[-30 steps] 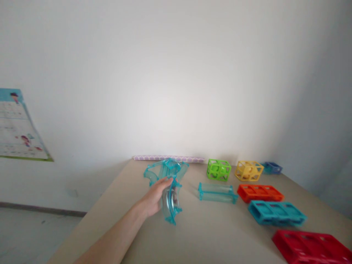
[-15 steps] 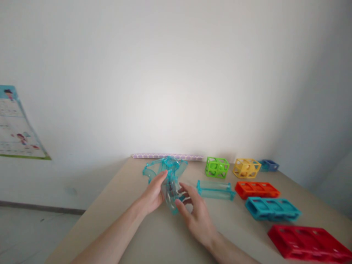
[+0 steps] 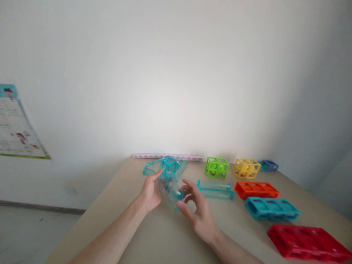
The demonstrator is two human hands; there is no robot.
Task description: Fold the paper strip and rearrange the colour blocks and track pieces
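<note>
Between my hands is a curved clear teal piece (image 3: 169, 194), tilted, its lower end toward the right. My left hand (image 3: 151, 192) grips its upper left side, thumb on top. My right hand (image 3: 198, 211) is at its lower right end, thumb and fingers curled around that end. Just behind lie several more clear teal curved pieces (image 3: 170, 164) in a pile; whether the held piece touches them cannot be made out. To the right of my right hand a straight clear teal piece (image 3: 216, 190) lies on the table.
On the table (image 3: 115, 205) stand a green frame block (image 3: 217, 168) and a yellow one (image 3: 246, 168), with a blue block (image 3: 269, 165) behind. Orange (image 3: 257, 190), teal (image 3: 272, 209) and red (image 3: 309, 242) long blocks line the right. A patterned strip (image 3: 167, 157) lies along the wall.
The curved piece has turned, its lower end swinging to the right. My left hand has shifted slightly left, and my right hand has moved a little right with the piece's end.
</note>
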